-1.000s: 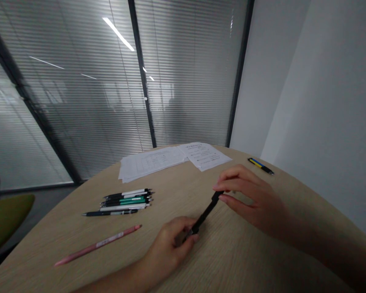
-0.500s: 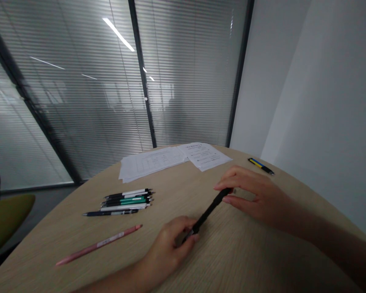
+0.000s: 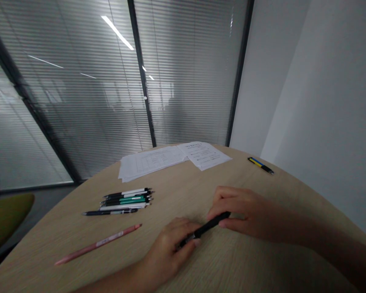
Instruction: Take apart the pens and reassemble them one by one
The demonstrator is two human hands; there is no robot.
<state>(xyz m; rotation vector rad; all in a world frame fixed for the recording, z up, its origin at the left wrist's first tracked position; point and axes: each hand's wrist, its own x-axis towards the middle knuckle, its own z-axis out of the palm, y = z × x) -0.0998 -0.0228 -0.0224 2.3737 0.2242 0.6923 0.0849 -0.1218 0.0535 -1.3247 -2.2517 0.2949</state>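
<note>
Black pen (image 3: 212,225) is slim, straight, greyish toward one end.

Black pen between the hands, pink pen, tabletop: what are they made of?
Black pen: probably plastic, matte; dull dark barrel, could be rubber-coated. Pink pen: likely plastic, satin-looking; smooth pink surface. Tabletop: wood or wood-look laminate, low sheen; fine grain lines.

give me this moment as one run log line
left hand: grips black pen, near end; right hand: holds its far end; pink pen: left of hands; pen cluster: beyond pink pen; papers: far side of table
</note>
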